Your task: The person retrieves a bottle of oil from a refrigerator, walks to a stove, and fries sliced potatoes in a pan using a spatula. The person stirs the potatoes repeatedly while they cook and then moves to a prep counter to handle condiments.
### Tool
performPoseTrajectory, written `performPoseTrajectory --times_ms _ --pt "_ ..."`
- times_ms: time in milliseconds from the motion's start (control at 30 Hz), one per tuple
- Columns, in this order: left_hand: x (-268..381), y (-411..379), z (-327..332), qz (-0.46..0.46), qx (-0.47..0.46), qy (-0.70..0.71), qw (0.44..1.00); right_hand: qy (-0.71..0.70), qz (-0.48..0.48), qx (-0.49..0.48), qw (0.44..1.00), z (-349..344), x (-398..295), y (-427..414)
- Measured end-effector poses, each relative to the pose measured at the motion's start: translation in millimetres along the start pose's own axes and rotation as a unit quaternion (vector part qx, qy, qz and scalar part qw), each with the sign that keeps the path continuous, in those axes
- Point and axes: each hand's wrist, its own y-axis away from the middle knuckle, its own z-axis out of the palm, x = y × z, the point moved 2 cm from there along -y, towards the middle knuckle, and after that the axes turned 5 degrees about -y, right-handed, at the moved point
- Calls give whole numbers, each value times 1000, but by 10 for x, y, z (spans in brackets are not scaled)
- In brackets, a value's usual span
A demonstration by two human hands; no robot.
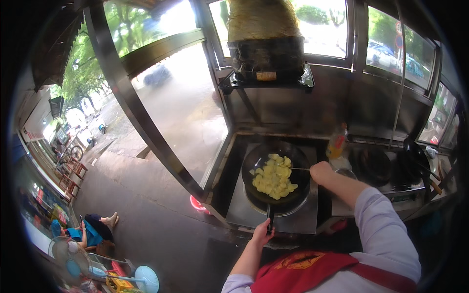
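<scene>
A black wok rests on the steel stove top in front of me. Pale yellow slices of food, perhaps potato, lie heaped in its middle. My left hand grips the wok handle, which points toward me. At the wok's right side, my right hand is closed around a thin metal utensil that reaches into the slices; its working end is hard to make out among them. Just beyond my right hand stands a plastic bottle with yellow-orange contents.
A dark round pan and another black pan are on the right counter. A steel post rises at the left. A dark shelf holds a bulky item overhead. Outside, a person sits near a fan.
</scene>
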Motion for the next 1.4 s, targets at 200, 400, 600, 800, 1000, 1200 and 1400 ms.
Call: performPoseTrajectory --times_ms 200,400,600,800,1000,1200,1400 --pt "21 88 29 -16 17 -9 1000 46 -67 166 983 -164 -47 -149" --pt "14 118 7 -13 38 -19 999 64 -56 114 990 -286 342 -59" --pt "59 136 77 -19 36 -54 998 -16 -7 87 996 127 345 -350" --pt "61 117 10 -21 37 -47 998 41 -141 181 972 -322 117 -371" --pt "68 138 72 -18 45 -29 998 66 -87 58 992 -602 570 -147" --pt "62 125 65 -24 42 -31 998 52 -70 -130 988 -742 592 23" --pt "33 105 19 -24 23 -31 999 -135 19 -23 990 284 -284 19"
